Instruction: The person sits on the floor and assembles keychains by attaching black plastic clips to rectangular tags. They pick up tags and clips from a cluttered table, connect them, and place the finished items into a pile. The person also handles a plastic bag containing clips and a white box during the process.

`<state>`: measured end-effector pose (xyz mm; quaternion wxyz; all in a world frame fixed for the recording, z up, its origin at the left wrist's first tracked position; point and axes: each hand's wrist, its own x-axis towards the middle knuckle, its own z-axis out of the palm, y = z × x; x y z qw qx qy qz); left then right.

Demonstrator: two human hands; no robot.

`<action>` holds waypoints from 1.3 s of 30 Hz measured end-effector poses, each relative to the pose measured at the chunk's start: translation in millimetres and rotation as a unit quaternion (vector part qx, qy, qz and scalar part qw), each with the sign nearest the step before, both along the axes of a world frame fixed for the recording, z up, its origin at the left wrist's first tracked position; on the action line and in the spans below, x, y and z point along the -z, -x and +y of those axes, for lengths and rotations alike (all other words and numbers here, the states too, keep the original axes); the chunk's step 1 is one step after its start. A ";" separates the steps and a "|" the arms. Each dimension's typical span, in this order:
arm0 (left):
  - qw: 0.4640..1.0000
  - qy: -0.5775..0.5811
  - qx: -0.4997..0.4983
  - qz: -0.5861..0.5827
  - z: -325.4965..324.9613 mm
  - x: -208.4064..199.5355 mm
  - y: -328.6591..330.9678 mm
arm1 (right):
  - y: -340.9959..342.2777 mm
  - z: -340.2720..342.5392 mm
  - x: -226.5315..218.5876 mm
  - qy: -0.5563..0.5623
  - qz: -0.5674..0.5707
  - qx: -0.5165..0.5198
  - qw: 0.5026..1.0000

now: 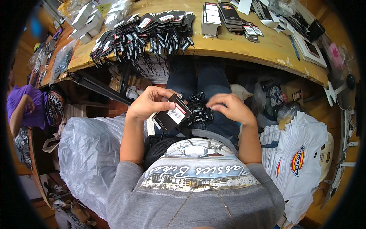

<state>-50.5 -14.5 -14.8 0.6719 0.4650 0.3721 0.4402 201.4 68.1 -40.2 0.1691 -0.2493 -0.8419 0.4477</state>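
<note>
My left hand (149, 102) grips a small stack of black hang tags (166, 121), the top one bearing a white barcode sticker and a red strip. My thumb presses on the face of the stack. To its right, a heap of black tag strings with small plastic seals (197, 110) lies on my lap. Just right of that heap is my right hand (230, 106), its fingers curled and thumb and forefinger pinched together. Something tiny may be at those fingertips, too small to make out.
Across the wooden table (244, 47), a wide pile of strung black tags (156, 30) hangs over the front edge. Stacks of loose tags (211, 19) stand right of it. A large plastic bag (89, 152) sits at my left, folded white shirts (293, 164) at my right. Another person's purple sleeve (24, 105) shows far left.
</note>
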 end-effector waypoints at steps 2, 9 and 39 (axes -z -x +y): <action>1.000 -0.008 0.008 -0.010 0.3 0.4 -1.9 | 16.9 -8.9 -5.9 -0.052 0.113 0.083 0.989; 0.960 0.071 0.037 -0.267 0.1 -7.6 -11.5 | 54.8 -33.5 -7.8 0.400 0.261 -0.040 0.878; 0.922 0.150 -0.093 -0.345 -1.2 5.2 -27.0 | 48.5 -32.5 -17.6 -0.139 0.199 0.171 0.955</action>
